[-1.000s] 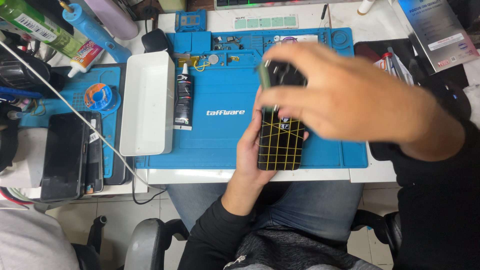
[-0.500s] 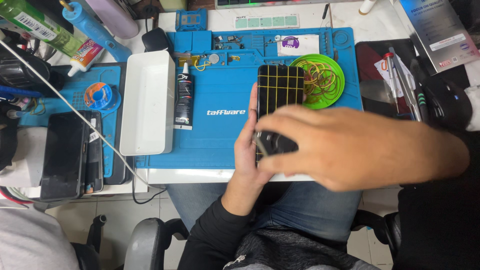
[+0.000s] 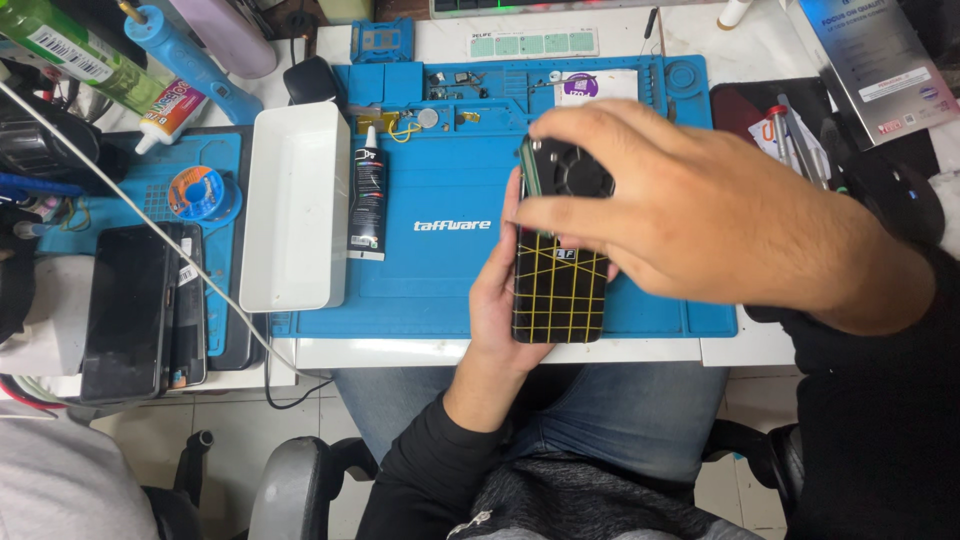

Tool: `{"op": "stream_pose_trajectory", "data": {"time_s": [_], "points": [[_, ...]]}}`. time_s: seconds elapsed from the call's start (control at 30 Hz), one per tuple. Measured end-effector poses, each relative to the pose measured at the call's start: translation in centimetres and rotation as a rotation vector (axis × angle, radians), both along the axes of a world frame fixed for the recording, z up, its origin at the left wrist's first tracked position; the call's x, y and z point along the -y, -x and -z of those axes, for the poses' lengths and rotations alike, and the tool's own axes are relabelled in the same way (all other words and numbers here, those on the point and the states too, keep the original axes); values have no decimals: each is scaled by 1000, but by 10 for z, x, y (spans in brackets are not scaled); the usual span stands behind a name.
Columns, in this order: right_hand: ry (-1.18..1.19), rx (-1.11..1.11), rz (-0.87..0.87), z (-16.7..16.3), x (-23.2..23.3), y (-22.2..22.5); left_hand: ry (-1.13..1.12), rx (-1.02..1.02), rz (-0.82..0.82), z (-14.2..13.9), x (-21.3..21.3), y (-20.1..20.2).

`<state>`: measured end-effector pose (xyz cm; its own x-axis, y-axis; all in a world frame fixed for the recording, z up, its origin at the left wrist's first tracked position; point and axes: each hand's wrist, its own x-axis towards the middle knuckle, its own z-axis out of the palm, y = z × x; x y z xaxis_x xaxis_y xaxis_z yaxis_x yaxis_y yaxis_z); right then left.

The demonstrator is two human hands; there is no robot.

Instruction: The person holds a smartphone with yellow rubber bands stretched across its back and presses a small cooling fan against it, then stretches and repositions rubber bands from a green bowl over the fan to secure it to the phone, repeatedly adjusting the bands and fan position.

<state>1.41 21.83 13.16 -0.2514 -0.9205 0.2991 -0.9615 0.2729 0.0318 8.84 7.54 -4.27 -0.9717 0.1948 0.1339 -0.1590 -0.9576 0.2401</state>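
Glossy black phone (image 3: 560, 292), yellow rubber-band grid, round fan (image 3: 575, 172)

The left hand (image 3: 497, 300) rises from a black sleeve, palm up, fingers curled upward in a cradling grip. The right hand (image 3: 690, 215) reaches across from the right (forearm bare, dark sleeve further back), palm down, fingertips (image 3: 535, 205) pinched together above the left.
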Motion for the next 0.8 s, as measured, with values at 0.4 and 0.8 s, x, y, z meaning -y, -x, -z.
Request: {"op": "stream_pose_trajectory", "data": {"time_s": [0.4, 0.8], "points": [[-99, 294, -208, 13, 13, -32, -35, -20, -19, 13, -3, 1], [15, 8, 51, -4, -1, 15, -2, 31, -18, -2, -1, 2]]}}
